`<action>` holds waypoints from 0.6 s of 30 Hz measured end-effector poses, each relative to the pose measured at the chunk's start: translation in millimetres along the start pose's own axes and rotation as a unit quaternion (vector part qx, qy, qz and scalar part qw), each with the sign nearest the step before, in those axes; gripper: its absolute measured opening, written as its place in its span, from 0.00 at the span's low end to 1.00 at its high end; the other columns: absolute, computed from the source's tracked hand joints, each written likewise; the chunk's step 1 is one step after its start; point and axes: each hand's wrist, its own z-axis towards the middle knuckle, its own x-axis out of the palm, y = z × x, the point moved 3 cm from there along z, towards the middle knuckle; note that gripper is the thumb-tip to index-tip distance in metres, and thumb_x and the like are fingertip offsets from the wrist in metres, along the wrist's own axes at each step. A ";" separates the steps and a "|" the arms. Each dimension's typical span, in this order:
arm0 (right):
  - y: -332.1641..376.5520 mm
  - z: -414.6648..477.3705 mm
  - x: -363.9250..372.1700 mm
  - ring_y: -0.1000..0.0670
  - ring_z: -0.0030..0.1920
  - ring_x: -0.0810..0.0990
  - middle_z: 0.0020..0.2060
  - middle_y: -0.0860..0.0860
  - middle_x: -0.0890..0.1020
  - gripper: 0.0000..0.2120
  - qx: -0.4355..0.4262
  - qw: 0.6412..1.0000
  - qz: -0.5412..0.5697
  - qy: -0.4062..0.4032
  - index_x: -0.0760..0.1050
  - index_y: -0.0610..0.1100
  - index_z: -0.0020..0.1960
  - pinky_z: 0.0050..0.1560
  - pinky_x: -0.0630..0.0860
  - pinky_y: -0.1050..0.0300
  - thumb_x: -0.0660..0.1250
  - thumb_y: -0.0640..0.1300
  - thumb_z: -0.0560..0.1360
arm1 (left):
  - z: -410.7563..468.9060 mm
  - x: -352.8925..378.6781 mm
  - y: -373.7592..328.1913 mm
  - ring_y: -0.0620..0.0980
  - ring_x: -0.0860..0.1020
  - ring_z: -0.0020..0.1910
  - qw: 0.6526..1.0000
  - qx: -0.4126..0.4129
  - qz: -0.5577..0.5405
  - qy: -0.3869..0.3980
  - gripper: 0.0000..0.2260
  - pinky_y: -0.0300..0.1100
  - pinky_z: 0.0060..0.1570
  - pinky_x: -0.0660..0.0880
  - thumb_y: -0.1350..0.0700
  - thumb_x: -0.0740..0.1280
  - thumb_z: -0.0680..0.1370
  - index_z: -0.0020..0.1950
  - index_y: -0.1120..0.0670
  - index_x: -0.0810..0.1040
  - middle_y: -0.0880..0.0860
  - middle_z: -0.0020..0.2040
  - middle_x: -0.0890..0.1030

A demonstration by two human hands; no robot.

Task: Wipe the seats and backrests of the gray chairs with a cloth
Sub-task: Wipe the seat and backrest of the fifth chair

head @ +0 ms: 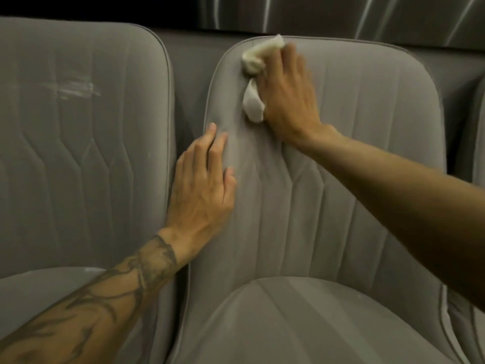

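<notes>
Head view, looking down on a row of gray chairs set side by side. Farthest left stands the left chair [78, 132], its stitched backrest carrying a pale streak [74, 89] near the top, with a slice of its seat showing below. Across that seat reaches a tattooed forearm [105, 298], ending in the left hand [204, 185]. This hand lies flat against the left edge of the middle chair [354, 166], fingers [210, 137] straight and loosely spread, holding nothing and simply resting on the fabric beside the piping. The middle chair's backrest fills the centre, upright, with its rounded seat [315, 327] below.

High on that backrest, near its top left curve, sits the white cloth [253, 64], bunched up, with a loose tail hanging down along the thumb side of the right hand [288, 95]. The right hand covers the cloth's right part, fingers [290, 56] stretched out and pressing it onto the upholstery (they are blurred, so any pinch by the thumb cannot be made out). The bare right forearm [406, 193] crosses in from the right. At the far right edge, a sliver of a third chair [479, 132] shows, and a dark, streaked wall [341, 14] runs behind the row.
</notes>
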 end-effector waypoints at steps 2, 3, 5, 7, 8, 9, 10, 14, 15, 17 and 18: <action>5.7 3.0 2.2 0.40 0.54 0.74 0.60 0.41 0.74 0.14 0.067 0.997 0.012 -0.025 0.72 0.40 0.62 0.56 0.70 0.46 0.56 0.46 0.82 | 3.4 -9.6 6.7 0.58 0.71 0.73 0.998 0.036 0.039 0.018 0.25 0.55 0.73 0.65 0.52 0.59 0.82 0.79 0.59 0.65 0.59 0.79 0.66; 15.8 -7.3 2.5 0.40 0.54 0.74 0.59 0.41 0.74 0.13 0.070 0.997 0.027 -0.028 0.72 0.40 0.62 0.57 0.70 0.46 0.57 0.46 0.82 | 4.5 -14.1 11.0 0.56 0.72 0.72 0.996 0.059 0.064 0.027 0.25 0.56 0.74 0.63 0.51 0.59 0.83 0.79 0.58 0.65 0.58 0.79 0.66; 39.7 -41.9 2.1 0.40 0.54 0.74 0.58 0.41 0.75 0.12 0.026 0.997 0.078 -0.002 0.74 0.40 0.61 0.57 0.71 0.46 0.60 0.45 0.82 | 4.3 -20.8 22.8 0.54 0.72 0.73 0.989 0.096 0.101 0.046 0.26 0.59 0.77 0.58 0.48 0.57 0.84 0.80 0.57 0.63 0.57 0.80 0.66; 53.8 -69.7 -2.3 0.38 0.52 0.75 0.55 0.40 0.76 0.11 -0.037 0.992 0.109 0.041 0.76 0.38 0.58 0.54 0.71 0.43 0.63 0.44 0.82 | -1.8 -25.6 35.6 0.55 0.69 0.77 0.988 0.097 0.108 0.061 0.27 0.62 0.78 0.54 0.45 0.55 0.85 0.82 0.55 0.62 0.56 0.81 0.65; 51.9 -67.5 -3.9 0.37 0.51 0.75 0.54 0.39 0.76 0.11 -0.066 0.991 0.100 0.057 0.76 0.37 0.57 0.54 0.71 0.42 0.63 0.43 0.82 | -6.4 -26.5 40.3 0.55 0.67 0.78 0.988 0.091 0.111 0.063 0.27 0.64 0.79 0.52 0.44 0.55 0.85 0.82 0.55 0.62 0.55 0.81 0.65; 46.7 -55.7 -4.5 0.36 0.51 0.75 0.54 0.38 0.76 0.11 -0.079 0.992 0.077 0.059 0.76 0.37 0.57 0.53 0.71 0.41 0.62 0.44 0.82 | -10.7 -25.8 43.4 0.55 0.66 0.79 0.988 0.086 0.112 0.064 0.28 0.66 0.78 0.50 0.43 0.54 0.85 0.82 0.55 0.62 0.55 0.81 0.66; 41.1 -38.5 -3.0 0.37 0.52 0.74 0.55 0.39 0.75 0.12 -0.072 0.994 0.060 0.051 0.75 0.37 0.59 0.54 0.70 0.42 0.61 0.45 0.82 | -13.8 -24.0 45.5 0.54 0.65 0.79 0.988 0.083 0.112 0.062 0.28 0.67 0.78 0.49 0.43 0.54 0.85 0.82 0.55 0.62 0.54 0.80 0.67; 28.7 20.0 4.6 0.43 0.54 0.73 0.60 0.42 0.73 0.15 0.033 0.998 0.049 -0.004 0.71 0.40 0.63 0.56 0.71 0.47 0.56 0.49 0.83 | -17.3 -16.4 49.8 0.53 0.66 0.79 0.990 0.081 0.109 0.037 0.28 0.69 0.78 0.50 0.42 0.52 0.86 0.82 0.55 0.62 0.53 0.79 0.68; 35.7 15.1 6.6 0.43 0.55 0.73 0.60 0.42 0.73 0.15 0.041 0.997 0.058 -0.012 0.71 0.40 0.63 0.57 0.71 0.47 0.57 0.49 0.83 | -17.4 -15.7 50.6 0.53 0.66 0.79 0.990 0.083 0.106 0.033 0.28 0.68 0.78 0.49 0.42 0.52 0.86 0.82 0.55 0.62 0.53 0.79 0.68; 53.4 -16.8 7.4 0.42 0.55 0.74 0.59 0.41 0.74 0.15 0.002 0.995 0.096 0.002 0.72 0.39 0.62 0.57 0.71 0.46 0.59 0.48 0.82 | -17.7 -14.7 51.8 0.53 0.66 0.79 0.991 0.085 0.096 0.029 0.27 0.67 0.79 0.48 0.42 0.51 0.86 0.81 0.56 0.63 0.53 0.79 0.68; 60.9 -37.0 6.0 0.42 0.54 0.74 0.57 0.40 0.74 0.14 -0.028 0.992 0.121 0.021 0.74 0.38 0.61 0.57 0.72 0.46 0.61 0.47 0.82 | -17.9 -14.8 51.9 0.53 0.66 0.79 0.992 0.081 0.091 0.027 0.27 0.67 0.79 0.48 0.42 0.51 0.86 0.81 0.56 0.64 0.53 0.79 0.69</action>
